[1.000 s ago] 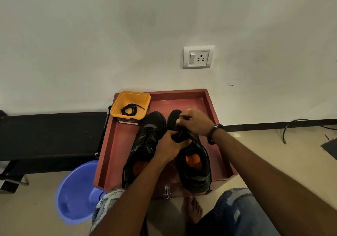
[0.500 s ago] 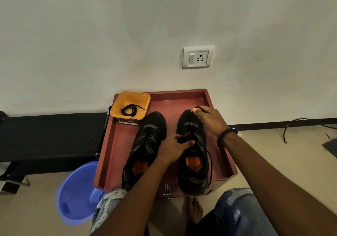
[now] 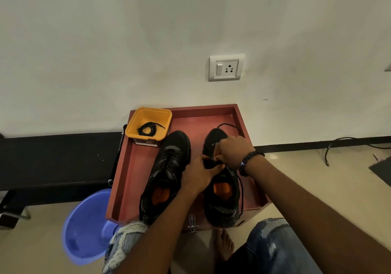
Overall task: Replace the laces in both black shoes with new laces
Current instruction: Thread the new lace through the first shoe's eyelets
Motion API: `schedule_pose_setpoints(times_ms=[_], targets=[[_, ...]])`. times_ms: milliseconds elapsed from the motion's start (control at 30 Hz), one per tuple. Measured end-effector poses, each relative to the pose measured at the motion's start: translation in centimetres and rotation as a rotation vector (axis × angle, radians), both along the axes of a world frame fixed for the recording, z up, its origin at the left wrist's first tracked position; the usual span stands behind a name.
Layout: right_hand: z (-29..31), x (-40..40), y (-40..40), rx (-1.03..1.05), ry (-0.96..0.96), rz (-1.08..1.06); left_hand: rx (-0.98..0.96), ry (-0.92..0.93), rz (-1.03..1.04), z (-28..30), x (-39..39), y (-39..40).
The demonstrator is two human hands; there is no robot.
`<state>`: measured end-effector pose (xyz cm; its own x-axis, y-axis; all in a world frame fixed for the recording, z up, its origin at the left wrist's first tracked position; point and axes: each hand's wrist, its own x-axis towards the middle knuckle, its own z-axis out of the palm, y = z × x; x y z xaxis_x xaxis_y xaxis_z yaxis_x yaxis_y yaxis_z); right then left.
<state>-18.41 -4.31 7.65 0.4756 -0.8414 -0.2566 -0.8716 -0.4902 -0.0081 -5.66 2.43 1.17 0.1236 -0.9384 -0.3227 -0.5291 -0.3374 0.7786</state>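
Observation:
Two black shoes with orange insoles stand side by side in a red tray point(image 3: 135, 168). The left shoe point(image 3: 167, 174) is laced. My left hand point(image 3: 201, 174) grips the tongue area of the right shoe point(image 3: 222, 201). My right hand point(image 3: 232, 151) is over the same shoe's front and pinches its black lace point(image 3: 229, 125), which loops past the toe and also trails down the shoe's right side. A coiled black lace point(image 3: 148, 128) lies in a yellow tub point(image 3: 135, 125) at the tray's back left corner.
The tray stands on a low red stand against a white wall with a socket plate point(image 3: 226, 68). A blue plastic basin point(image 3: 84, 227) sits on the floor to the left. My knees in torn jeans and a bare foot point(image 3: 223, 244) are below the tray. A black cable point(image 3: 342, 142) lies at the right.
My right hand has come back from the shoe's toe to the lace area near my left hand, leaving a loop of lace beyond the toe. My left hand stays on the right shoe.

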Motion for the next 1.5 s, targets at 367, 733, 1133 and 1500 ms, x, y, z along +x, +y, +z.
schedule_pose_setpoints(times_ms=[367, 733, 1133, 1500], targets=[[-0.6, -1.1, -0.7, 0.193, -0.600, -0.334, -0.045, -0.040, 0.027, -0.1, 0.4, -0.1], [0.0, -2.2, -1.0, -0.042, -0.385, 0.086, -0.060, -0.022, 0.080, -0.5, -0.6, -0.4], [-0.2, -0.7, -1.1, -0.110, -0.429, -0.096, -0.047, 0.007, 0.075, -0.5, -0.4, -0.3], [0.3, -2.8, -0.6, -0.077, -0.435, 0.063, -0.001, 0.065, 0.015, -0.2, 0.5, -0.3]])
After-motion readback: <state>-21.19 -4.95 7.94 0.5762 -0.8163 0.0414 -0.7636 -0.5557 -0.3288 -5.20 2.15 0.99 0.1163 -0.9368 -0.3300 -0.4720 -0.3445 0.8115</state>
